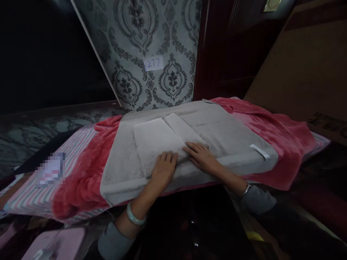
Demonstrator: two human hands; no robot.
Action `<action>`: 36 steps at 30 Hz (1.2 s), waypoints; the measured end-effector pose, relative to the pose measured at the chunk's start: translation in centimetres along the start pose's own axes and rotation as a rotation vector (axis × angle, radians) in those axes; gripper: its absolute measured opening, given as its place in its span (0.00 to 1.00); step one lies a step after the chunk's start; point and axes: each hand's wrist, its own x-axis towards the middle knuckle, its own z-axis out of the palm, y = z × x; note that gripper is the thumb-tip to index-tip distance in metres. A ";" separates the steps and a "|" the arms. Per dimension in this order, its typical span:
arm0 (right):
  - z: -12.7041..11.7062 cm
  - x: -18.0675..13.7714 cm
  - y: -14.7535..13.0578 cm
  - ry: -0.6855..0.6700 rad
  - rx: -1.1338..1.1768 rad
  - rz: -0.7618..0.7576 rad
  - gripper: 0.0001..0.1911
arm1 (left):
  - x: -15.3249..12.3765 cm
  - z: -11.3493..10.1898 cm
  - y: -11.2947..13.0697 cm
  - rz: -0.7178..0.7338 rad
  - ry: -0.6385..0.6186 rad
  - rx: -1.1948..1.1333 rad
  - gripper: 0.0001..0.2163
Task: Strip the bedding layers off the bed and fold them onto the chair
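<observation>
A pale, flat folded piece (155,139), which looks like cloth, lies on a grey plush cloth (123,159) with a white tag (259,152) near its right front edge. Beside it, a narrower pale strip (183,127) runs at a slant, and I cannot tell whether the two are one piece. My left hand (164,168) rests palm down on the folded piece's front edge, fingers slightly bent. My right hand (203,157) lies flat across the near end of the strip, fingers stretched out. Neither hand grips anything visible.
Under the grey cloth spreads a red fleece blanket (84,177) over a striped sheet (32,193). A dark screen (48,54) stands left, a large cardboard box (306,72) right. Patterned wallpaper (130,36) bears a paper label (153,63). A pink stool-like surface (58,243) is at lower left.
</observation>
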 end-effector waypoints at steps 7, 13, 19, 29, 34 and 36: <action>-0.6 1.0 0.1 -0.044 -0.018 -0.100 0.31 | -1.3 -0.1 -1.3 0.021 0.011 0.006 0.28; -0.4 2.0 -0.1 -0.014 -0.087 -0.155 0.24 | -0.7 -0.5 -0.6 -0.047 0.033 -0.013 0.22; -1.4 3.5 0.1 -0.013 -0.045 -0.138 0.19 | 2.4 -1.4 1.5 -0.103 0.031 -0.022 0.19; -0.2 0.5 -0.9 0.491 0.361 0.184 0.22 | 4.8 -4.4 1.4 -0.143 -0.109 -0.056 0.14; 1.2 -2.6 -3.4 0.856 1.187 0.826 0.18 | 4.1 -8.0 0.5 -0.115 -0.032 -0.055 0.14; 1.3 -3.7 -5.5 0.775 1.572 0.943 0.20 | 4.0 -9.4 0.3 -0.104 -0.007 -0.056 0.15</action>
